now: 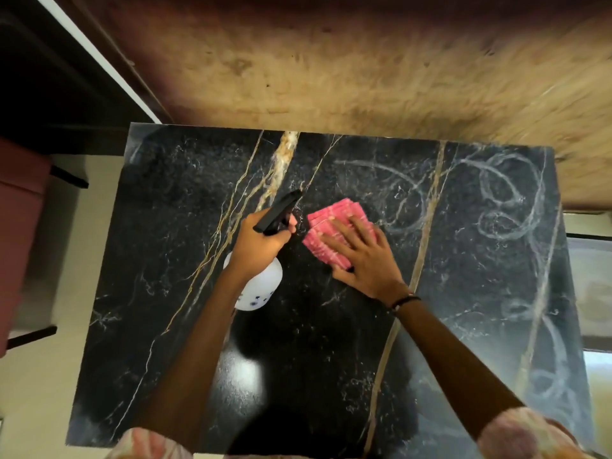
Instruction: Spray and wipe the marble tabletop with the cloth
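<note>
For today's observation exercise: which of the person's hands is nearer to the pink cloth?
Right. The right hand lies flat on the pink cloth, pressing it to the marble; the left hand is beside it, apart, gripping the spray bottle.

A shaggy tan rug (364,71) was laid beyond the table, pale floor (36,385) was seen at the left, beside a reddish seat (16,226) and a dark cabinet (49,77) edged with a white strip
</note>
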`<control>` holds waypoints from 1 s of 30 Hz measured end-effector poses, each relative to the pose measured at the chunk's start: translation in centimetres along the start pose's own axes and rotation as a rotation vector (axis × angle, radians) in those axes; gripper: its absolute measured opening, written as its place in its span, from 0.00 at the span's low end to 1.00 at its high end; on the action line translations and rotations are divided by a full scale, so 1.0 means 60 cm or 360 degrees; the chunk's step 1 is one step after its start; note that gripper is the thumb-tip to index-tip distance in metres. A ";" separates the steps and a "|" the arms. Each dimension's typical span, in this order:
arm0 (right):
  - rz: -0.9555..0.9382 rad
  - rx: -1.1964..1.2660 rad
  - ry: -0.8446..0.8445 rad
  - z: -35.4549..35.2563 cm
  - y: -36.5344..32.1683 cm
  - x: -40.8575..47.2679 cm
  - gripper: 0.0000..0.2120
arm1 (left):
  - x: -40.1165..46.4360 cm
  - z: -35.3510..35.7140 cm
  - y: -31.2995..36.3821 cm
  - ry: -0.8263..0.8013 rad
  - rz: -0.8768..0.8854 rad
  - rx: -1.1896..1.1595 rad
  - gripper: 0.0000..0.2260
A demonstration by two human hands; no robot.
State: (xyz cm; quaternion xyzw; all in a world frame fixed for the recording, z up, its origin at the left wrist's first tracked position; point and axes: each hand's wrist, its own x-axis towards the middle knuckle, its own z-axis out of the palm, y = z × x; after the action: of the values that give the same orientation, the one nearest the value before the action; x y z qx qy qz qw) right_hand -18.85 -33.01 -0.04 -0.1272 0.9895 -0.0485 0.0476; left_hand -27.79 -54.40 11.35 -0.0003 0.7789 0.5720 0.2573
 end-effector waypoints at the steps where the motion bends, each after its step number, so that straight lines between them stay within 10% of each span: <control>1: 0.0085 0.0018 0.0021 -0.001 0.022 -0.002 0.32 | 0.009 0.001 0.004 0.0005 -0.0008 -0.0014 0.06; 7: 0.0664 0.0100 -0.0060 -0.031 0.062 0.158 0.37 | 0.055 0.000 0.020 -0.0045 -0.0008 -0.0039 0.06; 16: 0.0185 0.0015 0.0115 -0.006 -0.018 0.161 0.30 | 0.085 -0.011 0.023 -0.0013 -0.0045 -0.0002 0.12; 25: 0.0908 0.0144 0.0055 -0.035 0.104 0.220 0.40 | 0.087 -0.027 0.007 -0.0113 0.0086 -0.0191 0.08; 30: 0.0721 0.0049 -0.0125 -0.041 0.041 0.332 0.37 | 0.077 -0.017 0.011 -0.0095 0.0166 -0.0082 0.08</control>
State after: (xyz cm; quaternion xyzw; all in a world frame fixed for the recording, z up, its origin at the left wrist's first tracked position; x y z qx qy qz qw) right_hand -38.88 -35.57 0.48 0.0971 0.9894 -0.0465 0.0975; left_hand -32.41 -53.70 10.30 0.0508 0.7548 0.6043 0.2501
